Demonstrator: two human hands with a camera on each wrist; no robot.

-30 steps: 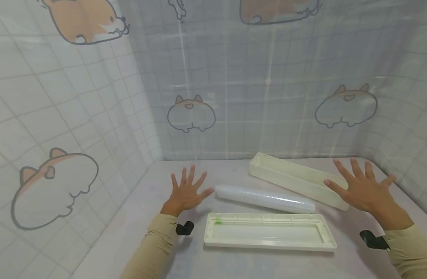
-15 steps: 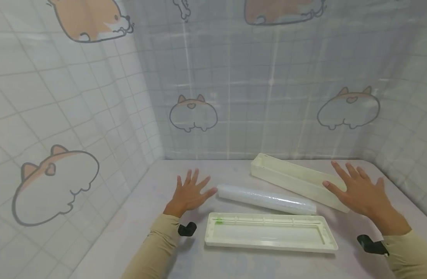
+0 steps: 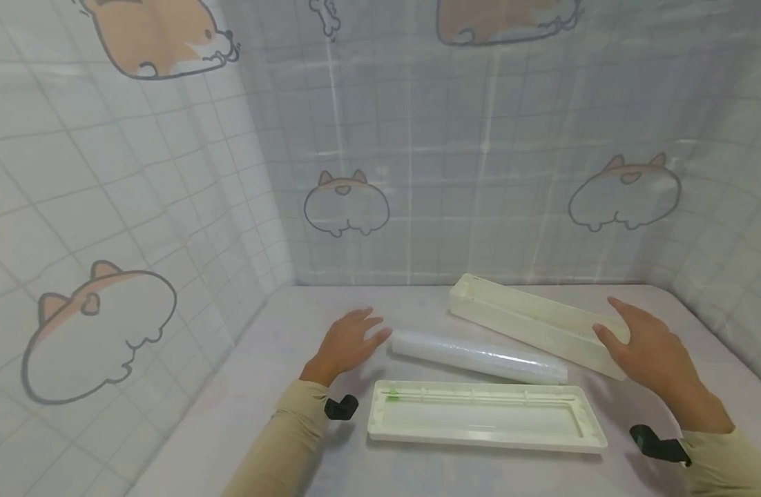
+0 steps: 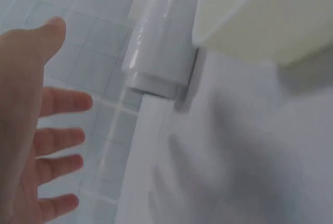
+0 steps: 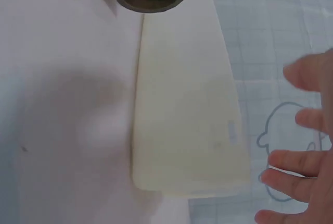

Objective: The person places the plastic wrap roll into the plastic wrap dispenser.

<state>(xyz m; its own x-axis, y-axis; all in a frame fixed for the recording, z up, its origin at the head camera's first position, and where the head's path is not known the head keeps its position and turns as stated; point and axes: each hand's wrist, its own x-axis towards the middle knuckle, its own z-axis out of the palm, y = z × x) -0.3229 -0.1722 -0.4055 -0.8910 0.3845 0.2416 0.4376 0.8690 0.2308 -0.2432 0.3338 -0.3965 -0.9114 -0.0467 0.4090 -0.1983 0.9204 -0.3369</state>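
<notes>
The left grip, a bare hand near the middle of the head view, holds nothing; its fingers are loose, and the thumb is near one end of a shiny white roll of clear plastic film. The right grip, at the right of the head view, has let go of everything too. It looks as if it covers a long cream plastic box, but the right wrist view shows a gap between them. So nothing is held up by a hand; the things seem to rest by their own weight on the pale counter. The roll lies right of the middle, on its long side, maybe because a round thing lies best that way. Its brown tube shows at the top of the right wrist view. The box lies behind the roll, on a slant, with its hollow side up. In front, low in the head view, a shallow cream plastic tray lies flat with its inside up, so its ribs and a green mark can be seen. A tan sleeve covers the left arm. Behind it all hangs a grey-white plastic sheet with dog drawings.
</notes>
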